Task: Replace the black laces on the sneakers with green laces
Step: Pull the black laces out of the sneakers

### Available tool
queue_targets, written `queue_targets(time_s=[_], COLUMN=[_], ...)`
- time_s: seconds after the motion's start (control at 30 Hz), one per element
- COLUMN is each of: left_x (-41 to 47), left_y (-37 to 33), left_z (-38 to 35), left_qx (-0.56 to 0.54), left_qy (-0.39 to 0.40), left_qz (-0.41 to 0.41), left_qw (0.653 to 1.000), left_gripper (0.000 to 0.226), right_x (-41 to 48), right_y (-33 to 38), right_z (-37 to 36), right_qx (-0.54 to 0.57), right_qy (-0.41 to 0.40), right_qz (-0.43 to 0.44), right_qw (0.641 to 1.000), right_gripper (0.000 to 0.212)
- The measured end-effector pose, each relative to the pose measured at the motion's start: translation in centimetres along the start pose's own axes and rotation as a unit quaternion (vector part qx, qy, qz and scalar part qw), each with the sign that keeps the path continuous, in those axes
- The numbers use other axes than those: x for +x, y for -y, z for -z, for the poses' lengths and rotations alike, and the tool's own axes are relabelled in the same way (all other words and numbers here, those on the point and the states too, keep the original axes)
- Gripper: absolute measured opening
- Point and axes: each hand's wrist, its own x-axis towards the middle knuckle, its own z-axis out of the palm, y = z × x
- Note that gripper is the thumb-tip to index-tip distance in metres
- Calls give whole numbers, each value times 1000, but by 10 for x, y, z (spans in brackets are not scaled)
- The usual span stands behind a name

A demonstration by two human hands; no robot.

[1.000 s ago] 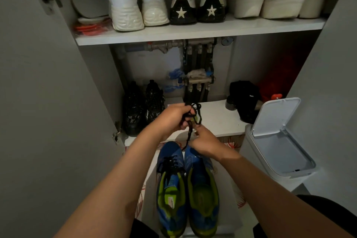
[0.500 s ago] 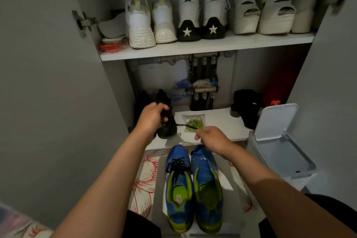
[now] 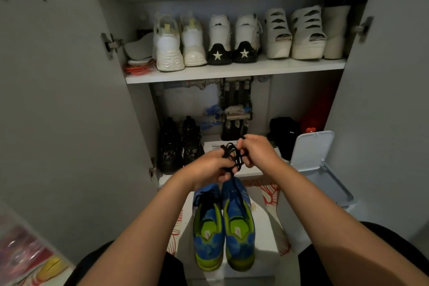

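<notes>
Gripping a bunched black lace (image 3: 232,155) with left hand (image 3: 209,168) and right hand (image 3: 258,153) alike, curling the fingers of both round its loops, holding it just above the toes of the blue-and-green sneakers (image 3: 239,227) standing side by side on the floor at the front edge of the cabinet's lower shelf (image 3: 256,170).

White shoes (image 3: 218,39) are sitting in a row on the upper shelf (image 3: 232,73) of an open cabinet (image 3: 69,100), black boots (image 3: 180,144) are standing on the lower shelf (image 3: 207,142), and a white bin (image 3: 311,151) is standing open at the right.
</notes>
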Motion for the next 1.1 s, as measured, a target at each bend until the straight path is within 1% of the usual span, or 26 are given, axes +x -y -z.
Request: queue_targets(time_s=[0.1,0.13,0.2,0.23,0.27,0.3,0.33,0.37,0.4,0.47,0.53,0.6,0.67,0.77,0.83,0.9,0.93,1.03,1.07,1.1], left_x=[-9,-12,-15,-14,-12,-11,-9,-9,-6,-5,-4,-4,-4,-3,-2,-2,-4,-13,-16,-18], left_y=[-8,-11,-12,-10,-5,1,8,14,23,35,47,55,59,58,56,56,58,66,67,66], left_z=[-1,0,-1,-2,-3,-4,-5,-8,-9,-16,-23,-27,-31,-33,-30,-23,-18,-6,1,8], left_qx=[-33,-48,-55,-38,-8,36,98,170,236,318,362,425,459,473,501,506,497,448,446,462], left_qy=[-11,-18,-41,-55,-69,-80,-80,-71,-58,-32,-8,25,62,104,103,77,61,24,7,-17], left_qz=[-21,-30,-41,-39,-30,-13,5,30,55,103,142,165,187,214,203,171,151,115,106,94], left_qw=[999,998,997,997,997,996,992,982,968,942,921,890,866,848,835,842,852,886,888,882], left_gripper=[16,16,14,14,15,14,9,4,6,8,12,21,28,31,35,39,39,23,18,16], right_x=[-9,-13,-20,-24,-30,-35,-39,-41,-43,-43,-45,-48,-49,-47,-47,-45,-45,-42,-40,-38], right_y=[-11,-17,-28,-30,-31,-32,-32,-35,-39,-51,-63,-69,-73,-79,-80,-81,-81,-85,-85,-86], right_z=[9,12,15,15,13,12,10,9,10,13,16,16,16,20,23,25,24,21,20,19], right_qx=[-100,-110,-95,-87,-87,-92,-111,-138,-177,-265,-336,-374,-410,-469,-512,-557,-566,-545,-543,-545], right_qy=[21,48,138,186,216,224,213,194,175,152,168,197,214,238,261,275,273,236,220,206], right_qz=[-29,-46,-86,-93,-94,-92,-90,-87,-86,-88,-96,-99,-85,-80,-81,-63,-50,-19,-6,6], right_qw=[994,992,982,974,968,966,967,967,965,948,922,901,882,847,814,781,777,804,810,813], right_gripper=[10,12,30,35,34,31,27,22,17,8,5,7,15,11,25,40,41,33,31,29])
